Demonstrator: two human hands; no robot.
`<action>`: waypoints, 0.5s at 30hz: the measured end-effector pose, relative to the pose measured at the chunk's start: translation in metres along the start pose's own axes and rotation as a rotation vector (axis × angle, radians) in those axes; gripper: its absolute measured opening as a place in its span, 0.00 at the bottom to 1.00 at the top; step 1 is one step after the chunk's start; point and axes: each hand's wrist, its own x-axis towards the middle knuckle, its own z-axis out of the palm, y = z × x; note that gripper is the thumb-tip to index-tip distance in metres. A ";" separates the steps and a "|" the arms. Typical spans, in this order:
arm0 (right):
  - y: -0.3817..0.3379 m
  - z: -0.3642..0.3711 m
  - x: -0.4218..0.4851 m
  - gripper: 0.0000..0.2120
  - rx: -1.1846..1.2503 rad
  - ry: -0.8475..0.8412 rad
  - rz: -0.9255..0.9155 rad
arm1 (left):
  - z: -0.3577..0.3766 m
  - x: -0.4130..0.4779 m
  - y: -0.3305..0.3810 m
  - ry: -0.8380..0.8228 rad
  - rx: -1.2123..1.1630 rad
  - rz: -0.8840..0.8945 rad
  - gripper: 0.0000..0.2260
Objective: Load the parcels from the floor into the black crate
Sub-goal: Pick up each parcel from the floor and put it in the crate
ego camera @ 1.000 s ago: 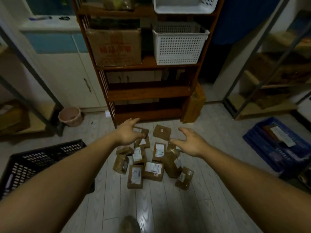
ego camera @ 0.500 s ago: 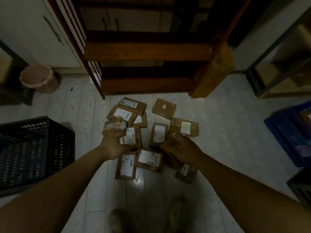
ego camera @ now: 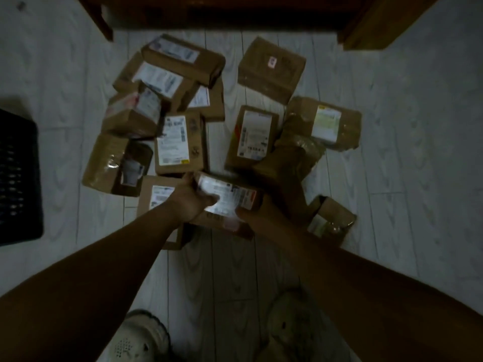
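Several brown cardboard parcels with white labels lie in a heap on the pale floor, among them one at the back right (ego camera: 271, 66) and one in the middle (ego camera: 180, 142). Both my hands grip one labelled parcel (ego camera: 230, 199) at the near edge of the heap. My left hand (ego camera: 190, 199) holds its left end, and my right hand (ego camera: 261, 212) holds its right end from below. The black crate (ego camera: 18, 176) stands at the far left, only its corner in view.
A dark wooden shelf unit (ego camera: 222, 11) stands just behind the heap, with a leg (ego camera: 371, 24) at the right. My two shoes (ego camera: 141, 338) show at the bottom edge. Pale floorboards lie to the left and right of the heap.
The view has dropped closer to the heap. Both hands came down from above the parcels and closed on the labelled parcel at the near edge.
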 end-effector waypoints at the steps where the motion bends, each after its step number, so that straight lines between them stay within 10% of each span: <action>1: 0.004 0.007 0.007 0.40 0.019 0.013 0.054 | 0.005 0.004 -0.006 -0.029 -0.011 -0.017 0.25; 15: -0.118 -0.035 -0.169 0.30 0.057 0.138 -0.087 | -0.080 -0.163 0.077 0.072 -0.045 0.089 0.30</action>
